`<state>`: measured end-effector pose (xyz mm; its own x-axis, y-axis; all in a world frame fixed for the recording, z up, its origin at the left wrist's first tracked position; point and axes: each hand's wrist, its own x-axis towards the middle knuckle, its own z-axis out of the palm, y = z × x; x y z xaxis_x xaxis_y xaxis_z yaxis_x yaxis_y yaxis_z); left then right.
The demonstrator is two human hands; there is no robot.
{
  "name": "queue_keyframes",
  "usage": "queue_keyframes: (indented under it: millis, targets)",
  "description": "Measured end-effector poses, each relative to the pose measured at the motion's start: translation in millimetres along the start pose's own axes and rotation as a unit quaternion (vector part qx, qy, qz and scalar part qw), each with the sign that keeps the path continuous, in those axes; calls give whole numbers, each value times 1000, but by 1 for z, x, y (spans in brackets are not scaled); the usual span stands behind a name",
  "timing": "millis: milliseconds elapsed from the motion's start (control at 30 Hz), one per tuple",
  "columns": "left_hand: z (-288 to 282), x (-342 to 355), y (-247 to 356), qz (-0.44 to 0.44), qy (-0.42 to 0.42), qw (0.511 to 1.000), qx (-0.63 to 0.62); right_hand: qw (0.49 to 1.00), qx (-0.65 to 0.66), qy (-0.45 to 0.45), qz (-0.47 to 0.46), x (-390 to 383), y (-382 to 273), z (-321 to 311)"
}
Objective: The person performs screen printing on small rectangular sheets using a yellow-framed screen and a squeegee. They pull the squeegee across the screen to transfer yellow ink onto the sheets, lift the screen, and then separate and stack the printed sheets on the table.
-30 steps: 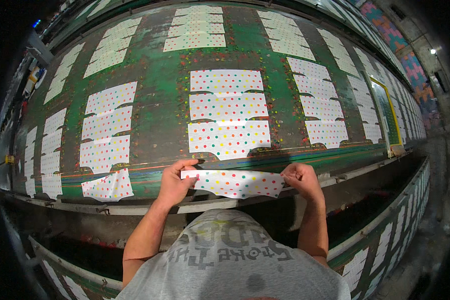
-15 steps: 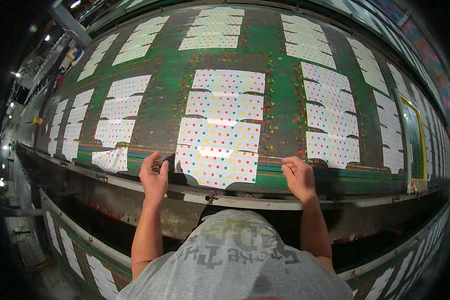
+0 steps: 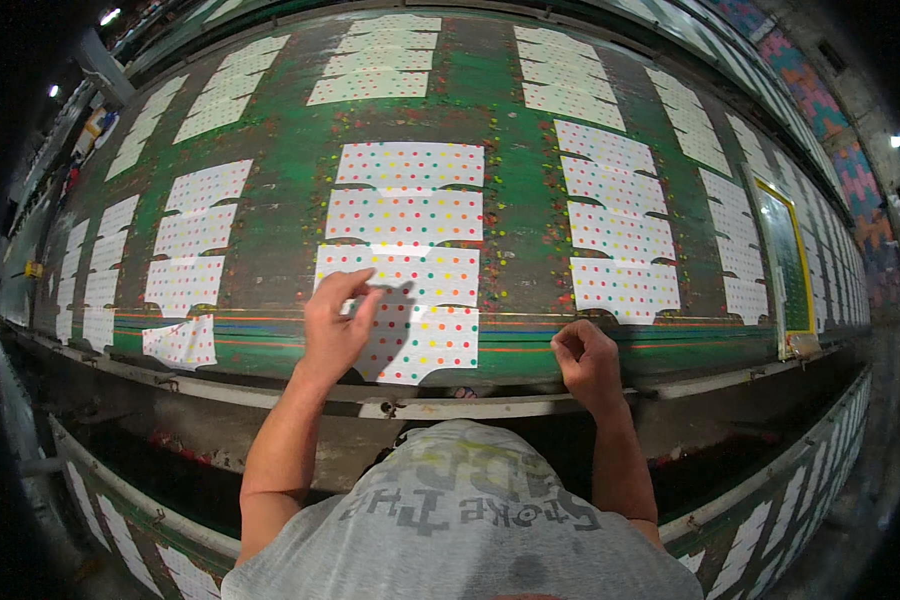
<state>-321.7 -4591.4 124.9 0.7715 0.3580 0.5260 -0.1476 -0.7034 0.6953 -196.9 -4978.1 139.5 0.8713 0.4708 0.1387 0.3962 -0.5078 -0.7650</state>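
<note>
Before me, a column of white fabric pieces with coloured dots [image 3: 400, 215] lies flat on the long green printing table. My left hand [image 3: 338, 325] hovers over the left side of the column's lower pieces. Its fingers are bent, thumb and forefinger apart, nothing visible between them, and its shadow falls on the dotted cloth. To the right of that column, above the table's near strip, my right hand [image 3: 587, 368] is closed with thumb and forefinger together. Whatever the pinch may hold is too small to make out.
Further dotted columns lie left and right [image 3: 620, 235]. One near-left piece [image 3: 180, 342] has a folded corner. A yellow-edged frame [image 3: 808, 270] stands at the right. A pale rail [image 3: 440, 408] runs along the table's near edge, with another table behind me.
My left hand has moved from beside the column to over its lower pieces. My right hand has dropped slightly and its fingers are curled more. The view has shifted to the right.
</note>
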Motion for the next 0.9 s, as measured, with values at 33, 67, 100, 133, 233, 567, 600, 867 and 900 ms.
queue_keyframes:
  millis: [33,67,100,133,233,567,600,867,900]
  targets:
    - [9,7,7,33,-25,999,-6,1000,8,16,-6,-1,-1,-4]
    - [18,15,15,69,-51,996,-13,1000,-9,24,-14,-2,-1,-10]
    - [27,22,25,100,-79,991,-24,999,-15,32,-18,-3,0,-15]
    - [38,27,35,114,-97,988,-30,999,-10,38,-7,-6,1,-23]
    - [62,47,62,210,-114,971,-23,997,-9,67,-29,-9,12,-43]
    - [203,69,93,192,-95,977,-4,990,-73,95,-73,48,104,-158]
    - [218,67,90,154,-117,981,12,993,-49,88,-66,58,115,-172]
    - [319,30,84,20,-32,975,218,988,-89,33,-123,160,209,-256]
    - [323,28,84,18,-20,969,244,985,-109,39,-131,176,217,-262]
